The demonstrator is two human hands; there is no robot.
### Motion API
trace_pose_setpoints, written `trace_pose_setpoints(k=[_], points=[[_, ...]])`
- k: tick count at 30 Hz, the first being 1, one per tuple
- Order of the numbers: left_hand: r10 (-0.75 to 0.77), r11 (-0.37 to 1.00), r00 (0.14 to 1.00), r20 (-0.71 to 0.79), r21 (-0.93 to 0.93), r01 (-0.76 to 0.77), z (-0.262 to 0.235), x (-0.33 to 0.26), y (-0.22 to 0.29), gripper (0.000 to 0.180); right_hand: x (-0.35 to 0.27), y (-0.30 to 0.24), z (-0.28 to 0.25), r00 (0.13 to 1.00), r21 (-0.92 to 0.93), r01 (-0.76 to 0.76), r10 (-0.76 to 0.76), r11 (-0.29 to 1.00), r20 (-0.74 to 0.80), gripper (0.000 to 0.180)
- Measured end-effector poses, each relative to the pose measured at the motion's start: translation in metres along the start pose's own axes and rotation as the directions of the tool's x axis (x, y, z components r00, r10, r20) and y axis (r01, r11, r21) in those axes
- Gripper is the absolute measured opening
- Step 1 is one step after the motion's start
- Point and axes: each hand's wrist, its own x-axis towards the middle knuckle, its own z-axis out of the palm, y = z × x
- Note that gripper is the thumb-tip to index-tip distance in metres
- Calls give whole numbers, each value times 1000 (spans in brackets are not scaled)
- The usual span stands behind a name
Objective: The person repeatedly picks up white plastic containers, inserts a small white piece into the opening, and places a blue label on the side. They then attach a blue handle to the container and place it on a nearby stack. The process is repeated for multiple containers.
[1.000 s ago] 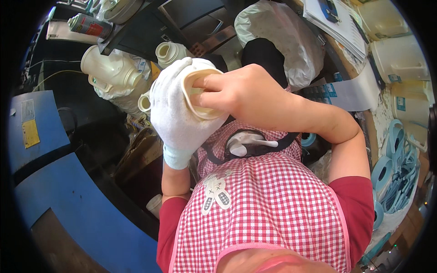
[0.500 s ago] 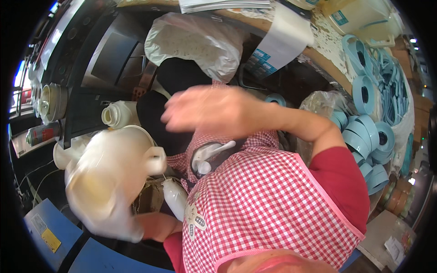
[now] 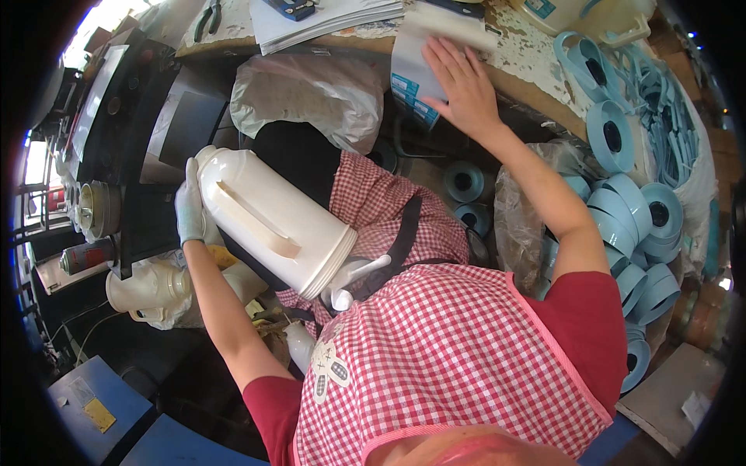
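Observation:
A cream-white plastic jug (image 3: pixel 268 206) with a long side handle lies tilted across my lap. Its far end points up and left, its ribbed end toward my apron. My left hand (image 3: pixel 191 203), in a pale glove, grips the far end from the side; some of its fingers are hidden behind the jug. Bare and with fingers outstretched, my right hand (image 3: pixel 464 87) lies on a pale sheet of blue labels (image 3: pixel 416 92) that hangs over the workbench edge. A white spoon-shaped plastic piece (image 3: pixel 361 270) shows beside the jug's ribbed end.
Light-blue label rolls (image 3: pixel 622 213) are heaped on the right, below the worn workbench (image 3: pixel 544 97). Papers (image 3: pixel 326 22) and pliers (image 3: pixel 207 19) lie on the bench. A translucent bag (image 3: pixel 311 97) hangs under it. More cream jugs (image 3: pixel 151 291) stand at the left, near a spray can (image 3: pixel 85 255).
My left hand has brought the jug from the lower left up onto my lap and turned it. My right hand has moved from over my lap out to the label sheet.

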Motion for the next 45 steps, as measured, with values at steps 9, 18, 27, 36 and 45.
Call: trace_pose_setpoints(k=[9,18,27,36,45], points=[[898,92,218,381,321,-943,151,-80,185,32,21,35,-65,980,511,-201,176,836,98,30],[654,-15,123,746,176,-984,326,-49,206,38,83,144,-14,961,442,-276,232,853,152,36],[654,-331,93,751,395,-857,348,-59,197,12,92,148,27,955,217,-287,260,933,144,57],[394,116,-70,917,-125,-985,216,-145,267,22,42,154,-96,717,738,-661,403,135,568,40],[748,-302,214,628,609,-733,411,18,238,18,63,133,-94,821,885,-457,426,94,379,44]])
